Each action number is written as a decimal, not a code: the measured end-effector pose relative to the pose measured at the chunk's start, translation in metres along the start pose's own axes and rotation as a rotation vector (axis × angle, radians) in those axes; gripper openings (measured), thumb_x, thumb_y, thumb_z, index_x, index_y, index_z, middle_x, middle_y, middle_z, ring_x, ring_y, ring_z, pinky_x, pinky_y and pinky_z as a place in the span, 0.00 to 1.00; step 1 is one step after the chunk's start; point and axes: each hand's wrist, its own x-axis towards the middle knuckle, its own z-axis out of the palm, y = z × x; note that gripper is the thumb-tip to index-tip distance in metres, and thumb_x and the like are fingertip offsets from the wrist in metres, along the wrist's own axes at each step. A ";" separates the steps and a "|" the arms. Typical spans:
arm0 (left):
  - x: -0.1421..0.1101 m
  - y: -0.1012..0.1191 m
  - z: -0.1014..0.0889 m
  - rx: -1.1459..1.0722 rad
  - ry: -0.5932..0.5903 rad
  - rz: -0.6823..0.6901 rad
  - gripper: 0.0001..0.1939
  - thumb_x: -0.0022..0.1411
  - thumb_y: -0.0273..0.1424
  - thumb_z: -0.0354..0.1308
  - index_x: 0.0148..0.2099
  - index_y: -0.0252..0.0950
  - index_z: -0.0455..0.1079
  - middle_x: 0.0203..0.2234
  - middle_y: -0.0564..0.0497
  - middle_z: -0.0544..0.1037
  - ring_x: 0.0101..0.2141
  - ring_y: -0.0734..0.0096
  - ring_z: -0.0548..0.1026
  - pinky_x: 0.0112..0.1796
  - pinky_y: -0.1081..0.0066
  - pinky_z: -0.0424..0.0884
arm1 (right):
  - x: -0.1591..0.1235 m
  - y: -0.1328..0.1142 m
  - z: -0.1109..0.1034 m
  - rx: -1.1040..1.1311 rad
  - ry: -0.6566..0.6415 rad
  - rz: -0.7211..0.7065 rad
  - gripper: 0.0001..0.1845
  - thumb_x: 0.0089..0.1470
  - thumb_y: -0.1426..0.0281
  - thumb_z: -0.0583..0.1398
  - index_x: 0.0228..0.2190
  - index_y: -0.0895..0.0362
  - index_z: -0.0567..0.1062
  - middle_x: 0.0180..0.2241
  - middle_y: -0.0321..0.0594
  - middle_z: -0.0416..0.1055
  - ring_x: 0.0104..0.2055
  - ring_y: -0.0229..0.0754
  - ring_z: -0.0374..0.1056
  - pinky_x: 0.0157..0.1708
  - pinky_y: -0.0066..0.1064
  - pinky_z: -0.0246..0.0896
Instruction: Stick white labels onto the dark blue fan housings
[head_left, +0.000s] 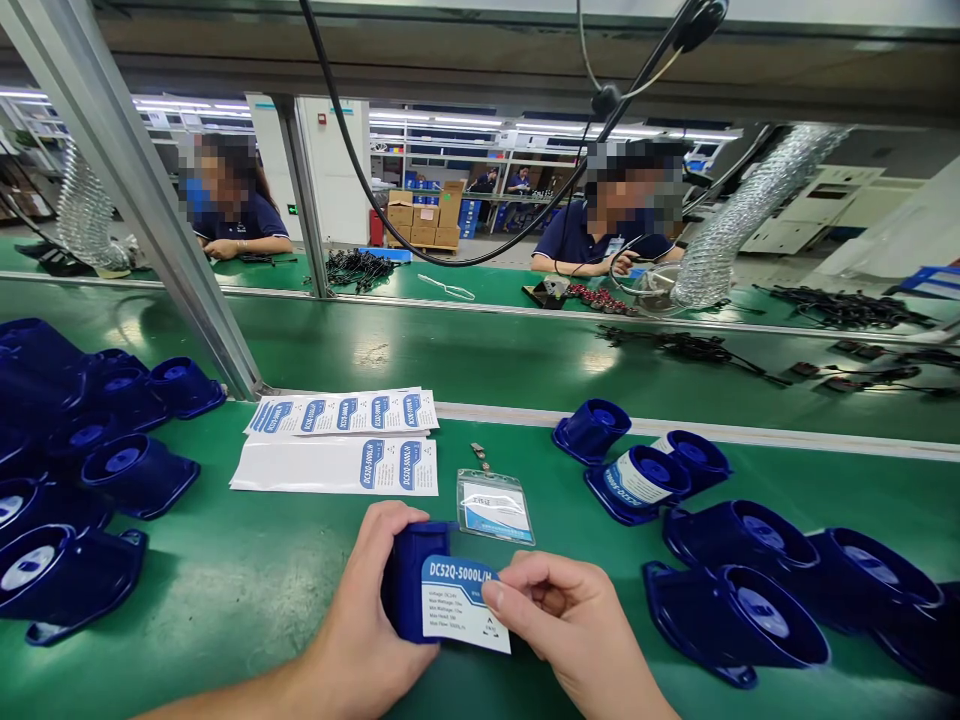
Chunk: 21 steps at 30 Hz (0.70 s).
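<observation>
Near the front of the green table, my left hand (382,610) is wrapped round a dark blue plastic housing (403,580). My right hand (562,620) pinches the right edge of a white and blue label (454,605) printed "DC52Q-5000L/H". The label's left part lies against the housing's side, while its right end stands off it. Just beyond my hands is a clear badge holder (495,505) with a metal clip. Label sheets (300,463) lie farther back to the left, some labels gone from the nearer one.
Blue housings (139,470) crowd the left side; more stand at the right, including a labelled housing (637,480). A metal post (165,220) rises at the left. Behind a rail, two co-workers (244,215) sit across the bench. A black cable (360,190) hangs overhead.
</observation>
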 end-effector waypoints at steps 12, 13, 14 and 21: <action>0.000 0.000 0.000 -0.020 -0.016 -0.021 0.39 0.52 0.20 0.64 0.63 0.50 0.59 0.57 0.50 0.64 0.57 0.64 0.70 0.58 0.64 0.71 | 0.000 0.002 -0.002 -0.020 -0.003 -0.007 0.21 0.42 0.56 0.78 0.22 0.58 0.81 0.23 0.40 0.75 0.25 0.37 0.68 0.26 0.25 0.63; 0.000 0.000 -0.001 -0.021 -0.014 -0.020 0.39 0.52 0.19 0.64 0.63 0.50 0.59 0.57 0.50 0.64 0.57 0.64 0.70 0.58 0.64 0.71 | 0.000 0.002 -0.002 -0.021 -0.003 -0.008 0.21 0.43 0.56 0.78 0.22 0.59 0.81 0.23 0.40 0.75 0.25 0.37 0.68 0.26 0.25 0.63; 0.000 0.000 -0.001 -0.021 -0.013 -0.018 0.38 0.53 0.19 0.64 0.63 0.49 0.59 0.57 0.49 0.65 0.57 0.63 0.70 0.57 0.64 0.71 | 0.000 0.003 -0.003 -0.022 -0.002 -0.008 0.21 0.43 0.56 0.78 0.22 0.59 0.81 0.23 0.40 0.75 0.25 0.37 0.68 0.25 0.25 0.63; -0.001 0.000 0.000 -0.016 -0.009 -0.009 0.39 0.52 0.19 0.64 0.62 0.49 0.59 0.56 0.48 0.65 0.56 0.62 0.70 0.57 0.64 0.72 | -0.001 0.001 0.000 -0.012 0.009 -0.004 0.21 0.41 0.56 0.79 0.21 0.58 0.81 0.22 0.40 0.74 0.25 0.37 0.67 0.26 0.26 0.64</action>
